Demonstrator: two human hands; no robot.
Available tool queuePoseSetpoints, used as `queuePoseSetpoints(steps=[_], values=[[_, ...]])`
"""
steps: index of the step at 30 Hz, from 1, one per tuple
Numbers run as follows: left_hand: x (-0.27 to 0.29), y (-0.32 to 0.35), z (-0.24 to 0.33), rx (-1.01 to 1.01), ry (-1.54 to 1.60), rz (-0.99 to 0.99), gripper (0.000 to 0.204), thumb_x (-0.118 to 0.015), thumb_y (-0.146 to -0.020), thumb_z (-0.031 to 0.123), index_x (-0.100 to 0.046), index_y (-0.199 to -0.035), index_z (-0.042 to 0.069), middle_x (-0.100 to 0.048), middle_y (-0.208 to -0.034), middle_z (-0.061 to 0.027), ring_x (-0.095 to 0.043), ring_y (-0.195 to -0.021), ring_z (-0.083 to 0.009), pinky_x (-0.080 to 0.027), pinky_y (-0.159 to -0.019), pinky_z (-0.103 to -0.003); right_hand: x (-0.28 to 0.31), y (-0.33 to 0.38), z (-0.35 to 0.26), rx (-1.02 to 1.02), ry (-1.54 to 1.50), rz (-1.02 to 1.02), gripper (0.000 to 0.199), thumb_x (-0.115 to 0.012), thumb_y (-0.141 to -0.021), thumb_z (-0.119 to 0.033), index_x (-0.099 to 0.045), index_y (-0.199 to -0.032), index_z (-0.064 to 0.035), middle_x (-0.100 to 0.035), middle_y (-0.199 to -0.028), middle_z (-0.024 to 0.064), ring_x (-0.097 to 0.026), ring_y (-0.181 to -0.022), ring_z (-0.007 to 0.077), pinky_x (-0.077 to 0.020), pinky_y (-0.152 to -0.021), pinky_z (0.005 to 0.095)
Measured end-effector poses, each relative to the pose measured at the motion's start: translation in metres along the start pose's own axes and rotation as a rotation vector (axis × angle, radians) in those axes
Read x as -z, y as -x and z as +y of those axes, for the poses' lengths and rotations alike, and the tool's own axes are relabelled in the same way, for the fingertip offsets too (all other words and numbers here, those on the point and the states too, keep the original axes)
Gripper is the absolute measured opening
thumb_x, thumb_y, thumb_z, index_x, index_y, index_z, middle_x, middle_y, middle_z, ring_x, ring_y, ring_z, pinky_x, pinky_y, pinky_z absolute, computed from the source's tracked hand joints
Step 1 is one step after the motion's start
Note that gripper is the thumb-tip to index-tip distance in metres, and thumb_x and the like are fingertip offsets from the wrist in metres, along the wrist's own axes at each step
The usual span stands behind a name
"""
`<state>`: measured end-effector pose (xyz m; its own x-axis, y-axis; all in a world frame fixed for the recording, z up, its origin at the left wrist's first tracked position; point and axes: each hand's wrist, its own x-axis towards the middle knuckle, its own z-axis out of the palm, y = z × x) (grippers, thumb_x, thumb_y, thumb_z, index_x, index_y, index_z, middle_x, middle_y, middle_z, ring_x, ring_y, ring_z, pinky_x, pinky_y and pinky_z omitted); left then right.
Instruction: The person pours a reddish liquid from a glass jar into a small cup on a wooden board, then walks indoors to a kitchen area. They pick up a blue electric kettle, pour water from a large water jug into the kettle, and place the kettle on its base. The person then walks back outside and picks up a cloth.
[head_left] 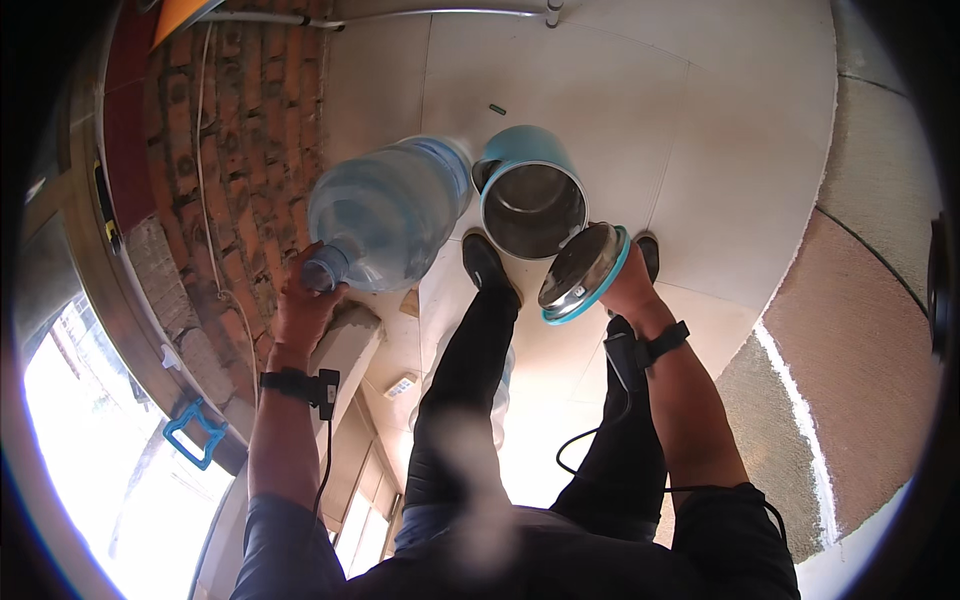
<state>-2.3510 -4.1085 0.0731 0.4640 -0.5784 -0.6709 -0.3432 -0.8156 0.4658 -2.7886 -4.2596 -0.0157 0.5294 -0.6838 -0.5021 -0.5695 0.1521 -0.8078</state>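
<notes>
A large clear blue water jug (385, 215) stands at left centre, and my left hand (303, 312) is closed round its neck. To the jug's right is a teal kettle (545, 145), its mouth uncovered and its steel inside showing. My right hand (630, 285) holds the kettle's round lid (583, 275), teal-rimmed with a shiny steel underside, tilted beside the near right of the kettle's rim. Most of the right fingers are hidden behind the lid. I cannot tell whether lid and kettle are joined.
A brick wall (240, 150) runs along the left, with a pale ledge (345, 350) near my left wrist. Behind my leg shows another clear bottle (503, 395). A white power strip (401, 386) and a small dark object (497, 108) lie on the tiled floor.
</notes>
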Motion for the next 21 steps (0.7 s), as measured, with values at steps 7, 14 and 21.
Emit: queuePoseSetpoints(steps=[7,14,21], values=[[-0.017,0.009,0.018,-0.162,-0.035,0.076,0.075,-0.084,-0.071,-0.001,-0.056,-0.138,0.014,-0.061,-0.124,-0.0115,-0.062,-0.113,-0.0246,-0.052,-0.097,-0.037,0.000,-0.012,0.014,0.036,-0.158,0.005,0.034,-0.077,-0.082,-0.010,-0.064,-0.112,-0.0016,-0.073,-0.101,0.0112,-0.072,-0.092,0.0248,-0.0580,-0.082,0.0333],[-0.042,0.017,0.063,-0.328,-0.235,0.091,0.070,-0.086,-0.067,0.004,-0.058,-0.132,0.011,-0.057,-0.124,-0.0109,-0.060,-0.115,-0.0294,-0.052,-0.096,-0.041,-0.004,-0.015,0.036,-0.011,-0.254,0.066,0.036,-0.084,-0.077,-0.017,-0.067,-0.107,-0.0036,-0.076,-0.096,0.0099,-0.074,-0.089,0.0217,-0.0573,-0.080,0.0333],[-0.070,0.015,0.087,-0.515,-0.318,0.081,0.073,-0.088,-0.065,0.006,-0.058,-0.131,0.011,-0.060,-0.125,-0.0111,-0.061,-0.115,-0.0323,-0.052,-0.098,-0.042,0.003,-0.005,0.043,0.003,-0.240,0.099,0.035,-0.082,-0.079,-0.018,-0.067,-0.107,-0.0035,-0.075,-0.097,0.0108,-0.073,-0.090,0.0255,-0.0572,-0.080,0.0344]])
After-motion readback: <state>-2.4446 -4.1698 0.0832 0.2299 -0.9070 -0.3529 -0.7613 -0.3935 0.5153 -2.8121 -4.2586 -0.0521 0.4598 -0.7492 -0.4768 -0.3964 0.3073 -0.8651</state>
